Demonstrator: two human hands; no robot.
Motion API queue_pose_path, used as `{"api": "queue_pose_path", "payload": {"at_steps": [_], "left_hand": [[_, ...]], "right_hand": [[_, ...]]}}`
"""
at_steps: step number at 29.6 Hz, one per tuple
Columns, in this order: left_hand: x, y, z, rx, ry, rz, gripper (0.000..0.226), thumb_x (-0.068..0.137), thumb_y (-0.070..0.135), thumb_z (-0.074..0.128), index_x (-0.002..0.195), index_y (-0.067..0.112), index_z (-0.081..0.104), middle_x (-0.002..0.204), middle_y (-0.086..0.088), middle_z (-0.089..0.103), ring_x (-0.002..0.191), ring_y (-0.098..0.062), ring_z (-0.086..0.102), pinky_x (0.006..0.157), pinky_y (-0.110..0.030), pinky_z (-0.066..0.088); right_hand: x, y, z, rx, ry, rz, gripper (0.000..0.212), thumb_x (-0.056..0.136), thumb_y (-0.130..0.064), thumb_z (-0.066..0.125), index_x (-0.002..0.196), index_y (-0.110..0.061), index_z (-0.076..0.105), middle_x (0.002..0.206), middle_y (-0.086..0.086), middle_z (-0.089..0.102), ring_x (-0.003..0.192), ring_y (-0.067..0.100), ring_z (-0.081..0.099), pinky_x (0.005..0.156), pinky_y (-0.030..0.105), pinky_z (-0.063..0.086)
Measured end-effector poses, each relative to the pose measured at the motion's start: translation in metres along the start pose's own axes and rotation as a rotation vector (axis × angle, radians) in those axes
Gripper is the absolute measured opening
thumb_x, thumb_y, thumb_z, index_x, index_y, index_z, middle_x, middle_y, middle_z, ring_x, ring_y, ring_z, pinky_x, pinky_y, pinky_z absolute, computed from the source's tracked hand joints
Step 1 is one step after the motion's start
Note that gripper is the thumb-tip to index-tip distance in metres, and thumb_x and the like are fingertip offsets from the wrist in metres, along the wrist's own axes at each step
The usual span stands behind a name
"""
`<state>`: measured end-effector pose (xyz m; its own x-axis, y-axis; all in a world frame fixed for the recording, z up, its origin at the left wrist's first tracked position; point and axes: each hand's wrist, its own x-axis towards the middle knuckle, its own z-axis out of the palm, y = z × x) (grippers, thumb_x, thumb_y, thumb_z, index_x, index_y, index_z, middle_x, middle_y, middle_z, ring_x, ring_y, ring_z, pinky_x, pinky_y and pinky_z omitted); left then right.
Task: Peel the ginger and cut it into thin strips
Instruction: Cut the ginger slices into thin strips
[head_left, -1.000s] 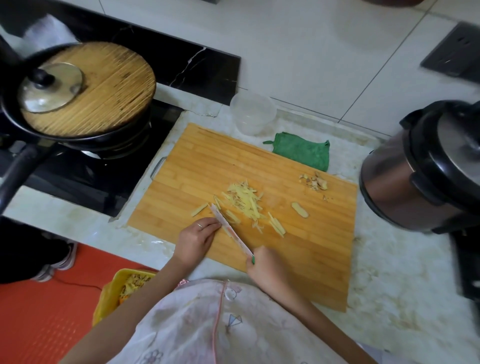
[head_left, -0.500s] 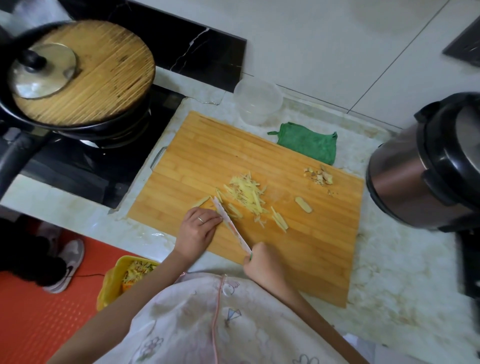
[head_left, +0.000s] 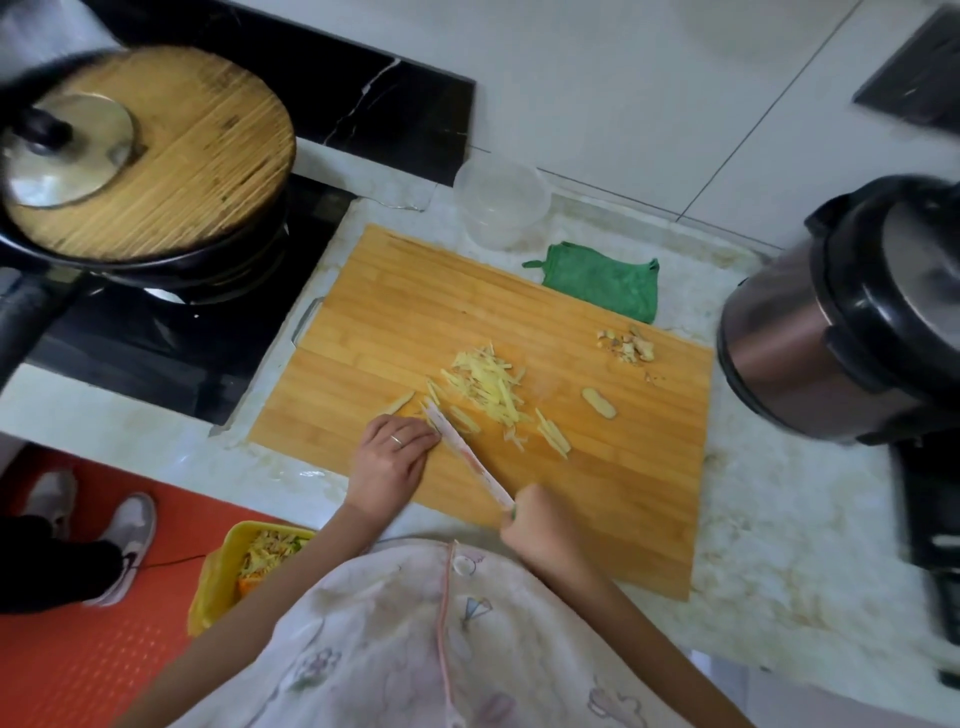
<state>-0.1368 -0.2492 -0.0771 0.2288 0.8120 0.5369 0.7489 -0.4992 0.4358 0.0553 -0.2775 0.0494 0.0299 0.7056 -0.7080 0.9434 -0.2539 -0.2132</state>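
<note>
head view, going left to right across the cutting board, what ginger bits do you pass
lone ginger sliver → big pile of strips → small bundle of strips → flat ginger slice → peel scraps
</note>
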Motion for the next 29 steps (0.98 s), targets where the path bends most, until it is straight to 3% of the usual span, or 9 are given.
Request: {"api": "queue_pose_path", "payload": {"at_steps": [4,7,10,12,15,19,21,25,29], "left_hand": [[0.002,0.001,0.0,-0.017,-0.042,-0.009,0.021,0.085,0.007,0.057,0.095,0.008,0.076,0.1,-0.003,0.072,0.093,-0.019,0.062,0.089,-0.034,0.044],[0.007,0.003,-0.001,-0.063,-0.141,0.028,0.027,0.088,0.01,0.054,0.106,0.011,0.074,0.111,-0.002,0.071,0.098,-0.018,0.064,0.089,-0.034,0.047],[0.008,0.003,-0.004,-0.13,-0.249,0.047,0.033,0.091,0.011,0.05,0.118,0.011,0.068,0.126,-0.003,0.065,0.105,-0.02,0.065,0.089,-0.03,0.052],[0.009,0.004,-0.011,-0.145,-0.195,-0.08,0.033,0.088,0.014,0.048,0.114,0.014,0.068,0.122,0.0,0.064,0.099,-0.017,0.065,0.078,-0.028,0.055],[0.017,0.001,-0.023,-0.071,-0.067,-0.339,0.029,0.082,0.018,0.048,0.1,0.016,0.071,0.108,0.002,0.065,0.087,-0.015,0.062,0.061,-0.025,0.05],[0.029,-0.012,-0.032,0.036,-0.205,-0.441,0.025,0.084,0.011,0.07,0.11,0.011,0.07,0.112,-0.006,0.065,0.099,-0.028,0.061,0.073,-0.037,0.051],[0.035,-0.01,-0.036,0.028,-0.248,-0.527,0.023,0.087,0.013,0.069,0.11,0.01,0.07,0.107,-0.006,0.066,0.1,-0.027,0.06,0.069,-0.033,0.048],[0.043,-0.005,-0.04,0.054,-0.264,-0.614,0.021,0.089,0.015,0.063,0.109,0.011,0.068,0.095,-0.004,0.063,0.086,-0.021,0.06,0.061,-0.029,0.048],[0.042,-0.002,-0.042,0.19,-0.327,-0.563,0.02,0.091,0.016,0.057,0.106,0.01,0.069,0.091,-0.004,0.065,0.079,-0.023,0.062,0.056,-0.03,0.05]], "right_hand": [[0.003,-0.001,-0.003,0.007,0.101,-0.019,0.037,0.097,-0.023,0.046,0.061,-0.015,0.037,0.058,-0.001,0.04,0.059,0.022,0.048,0.051,0.028,0.028],[0.011,-0.001,-0.017,0.119,0.278,-0.023,0.023,0.095,-0.019,0.048,0.077,-0.007,0.059,0.069,0.008,0.059,0.079,0.031,0.062,0.057,0.026,0.03],[0.017,0.007,-0.026,0.267,0.387,-0.046,0.024,0.095,-0.017,0.049,0.079,-0.005,0.063,0.062,0.007,0.056,0.061,0.026,0.059,0.047,0.029,0.03],[0.018,0.008,-0.023,0.308,0.387,-0.057,0.029,0.096,-0.02,0.05,0.073,-0.004,0.059,0.054,0.001,0.049,0.046,0.014,0.046,0.041,0.026,0.027],[0.02,0.007,-0.011,0.326,0.284,-0.081,0.028,0.095,-0.024,0.051,0.08,-0.004,0.062,0.055,-0.002,0.048,0.046,0.012,0.045,0.044,0.028,0.031],[0.018,0.013,0.007,0.316,0.057,-0.097,0.027,0.094,-0.03,0.051,0.091,-0.007,0.064,0.064,0.004,0.058,0.054,0.021,0.055,0.05,0.028,0.04],[0.018,0.017,0.011,0.337,-0.008,-0.088,0.025,0.093,-0.031,0.051,0.088,-0.009,0.061,0.065,0.006,0.058,0.05,0.022,0.053,0.049,0.03,0.042],[0.023,0.022,0.003,0.316,0.098,-0.047,0.023,0.093,-0.03,0.051,0.076,-0.015,0.054,0.061,0.002,0.055,0.051,0.021,0.052,0.052,0.031,0.043],[0.026,0.018,-0.004,0.286,0.205,-0.068,0.024,0.095,-0.027,0.049,0.088,-0.007,0.061,0.062,0.004,0.055,0.056,0.024,0.054,0.052,0.031,0.042]]}}
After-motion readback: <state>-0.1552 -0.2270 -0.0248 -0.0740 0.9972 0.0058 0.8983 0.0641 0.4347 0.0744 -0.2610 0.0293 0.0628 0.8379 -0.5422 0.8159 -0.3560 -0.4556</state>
